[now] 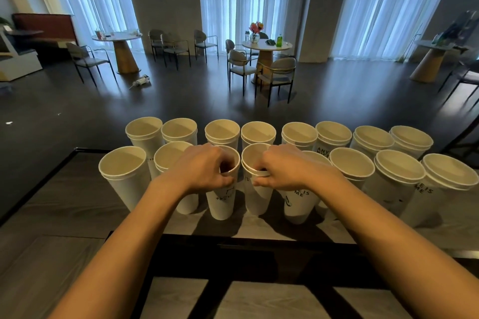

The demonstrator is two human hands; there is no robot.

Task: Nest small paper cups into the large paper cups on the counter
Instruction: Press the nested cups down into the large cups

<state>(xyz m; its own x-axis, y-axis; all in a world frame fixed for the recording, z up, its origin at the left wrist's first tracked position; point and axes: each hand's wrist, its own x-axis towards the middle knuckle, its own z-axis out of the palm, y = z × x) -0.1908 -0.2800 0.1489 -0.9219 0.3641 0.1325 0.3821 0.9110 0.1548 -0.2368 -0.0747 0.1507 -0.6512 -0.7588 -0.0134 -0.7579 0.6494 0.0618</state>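
Note:
Two rows of tall white paper cups stand on the counter (pixel 77 189); most show a second rim of a smaller cup seated inside. My left hand (pixel 204 168) grips the near rim of a front-row cup (pixel 223 202), fingers curled over its lip. My right hand (pixel 285 168) pinches the double rim of the neighbouring front-row cup (pixel 256 197), where a small cup sits inside the large one. The two hands are close together at the row's middle. The far-left front cup (pixel 121 171) stands free.
The back row (pixel 259 133) lines the counter's far edge, the floor dropping beyond it. A black frame edge (pixel 259 239) runs below the cups. Tables and chairs (pixel 267 65) stand far off in the room.

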